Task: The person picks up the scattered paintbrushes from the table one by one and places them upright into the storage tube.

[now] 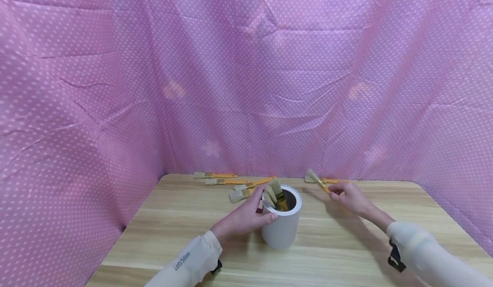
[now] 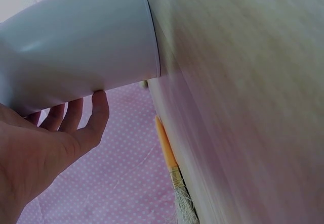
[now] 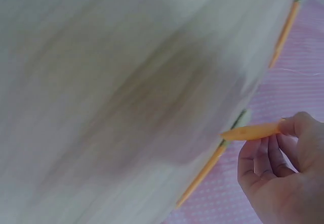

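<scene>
1. Paintbrush (image 1: pixel 316 181) with orange handle is pinched in the right hand (image 1: pixel 351 199), fingers and thumb curled on the handle end; bristles point up and away, lifted off the table (image 1: pixel 346 244). Right wrist view shows the same orange handle (image 3: pixel 251 131) pinched at the fingertips.
2. Left hand (image 1: pixel 246 216) wraps the side of the white cylindrical can (image 1: pixel 282 231), thumb across the front near the rim, fingers curled round its wall (image 2: pixel 81 47).
3. Can stands upright near the table's middle, just left of the right hand. Several brushes (image 1: pixel 276 195) stand inside it, bristles up.
4. Behind the can, loose brushes (image 1: pixel 231 182) lie flat on the table near the far edge, orange handles pointing right. One more lies (image 1: pixel 330 180) at the far edge, just beyond the held brush.
5. Pink dotted cloth (image 1: pixel 246 85) hangs behind and on both sides of the table.
6. Both forearms wear light sleeves (image 1: pixel 192 261); a dark strap (image 1: pixel 394 257) sits on the right one.
</scene>
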A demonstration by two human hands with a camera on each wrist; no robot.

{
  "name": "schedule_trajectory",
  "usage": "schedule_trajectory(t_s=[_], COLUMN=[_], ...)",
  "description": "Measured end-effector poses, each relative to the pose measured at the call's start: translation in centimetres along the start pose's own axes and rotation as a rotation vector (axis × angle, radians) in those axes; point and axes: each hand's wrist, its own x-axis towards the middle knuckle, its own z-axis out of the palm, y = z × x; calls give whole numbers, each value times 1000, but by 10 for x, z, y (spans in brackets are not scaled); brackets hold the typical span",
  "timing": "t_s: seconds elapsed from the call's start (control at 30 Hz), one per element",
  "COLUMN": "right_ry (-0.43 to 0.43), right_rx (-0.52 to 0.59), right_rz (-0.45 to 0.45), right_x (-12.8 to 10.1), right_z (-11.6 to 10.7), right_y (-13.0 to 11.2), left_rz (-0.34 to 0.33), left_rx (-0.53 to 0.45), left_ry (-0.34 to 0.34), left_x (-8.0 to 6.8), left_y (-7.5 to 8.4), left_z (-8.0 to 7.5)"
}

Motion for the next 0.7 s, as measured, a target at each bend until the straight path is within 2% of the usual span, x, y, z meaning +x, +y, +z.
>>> schedule_trajectory(t_s=[0.2,0.53,0.7], right_ry=[50,58,53], right_rx=[38,131,208], right_rz=[20,65,73], right_x=[3,7,8], right_z=[-5,-14,-17], right_y=[-23,-65,-85], left_rz=[0,3,3], left_rx=[-2,17,-6], left_ry=[2,18,13], left_x=[0,0,-2], left_y=[0,-1,0], left_z=[1,2,2])
